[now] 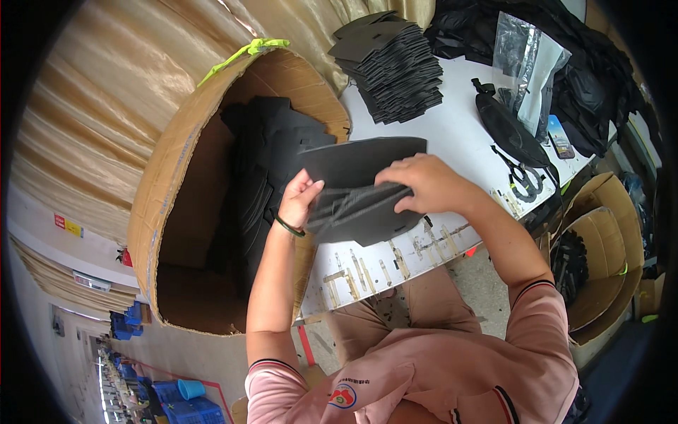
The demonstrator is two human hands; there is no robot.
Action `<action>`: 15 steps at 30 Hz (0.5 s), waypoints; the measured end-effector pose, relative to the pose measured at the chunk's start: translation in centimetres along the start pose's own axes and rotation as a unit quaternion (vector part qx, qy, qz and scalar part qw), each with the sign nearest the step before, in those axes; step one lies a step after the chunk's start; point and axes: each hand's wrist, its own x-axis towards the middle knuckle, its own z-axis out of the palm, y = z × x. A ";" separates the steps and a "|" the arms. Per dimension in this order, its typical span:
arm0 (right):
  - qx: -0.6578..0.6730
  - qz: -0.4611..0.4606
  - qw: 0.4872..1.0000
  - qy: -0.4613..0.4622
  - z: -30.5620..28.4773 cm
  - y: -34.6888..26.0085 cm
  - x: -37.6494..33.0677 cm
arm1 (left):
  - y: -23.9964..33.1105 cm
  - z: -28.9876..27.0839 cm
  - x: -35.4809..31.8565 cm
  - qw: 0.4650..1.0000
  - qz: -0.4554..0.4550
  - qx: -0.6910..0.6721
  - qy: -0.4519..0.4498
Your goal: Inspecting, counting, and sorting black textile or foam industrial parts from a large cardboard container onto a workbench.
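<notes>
Several flat black sheets point(364, 162) are between my two hands, over the near edge of the white table. My left hand point(301, 199) grips their left side, thumb on top, a dark band at its wrist. My right hand point(424, 182) is closed on their right side, thumb below and fingers above. The sheets are fanned apart, and their middle is smeared by motion. Left of them a large cardboard box point(185, 159) holds many similar black pieces point(265, 134). A tall stack of black sheets point(399, 67) stands at the table's far side.
On the white table point(462, 106) at right lie a black pouch point(503, 116), a clear plastic bag point(522, 60), a phone point(561, 136) and scissors point(525, 182). Black fabric point(590, 81) is heaped behind. Another cardboard box point(600, 240) stands right of the table. Tape strips point(360, 272) mark the near edge.
</notes>
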 end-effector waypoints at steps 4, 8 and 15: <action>-0.011 0.002 0.999 0.039 -1.3 -0.2 0.7 | -5.1 1.1 -2.8 0.981 0.012 -0.193 0.033; -0.084 0.065 0.993 -0.055 0.5 0.6 1.2 | -8.7 3.0 -4.6 0.985 0.061 -0.159 -0.023; -0.153 0.063 0.986 -0.033 1.4 0.8 1.7 | -7.5 6.7 -6.9 0.987 0.117 -0.108 0.005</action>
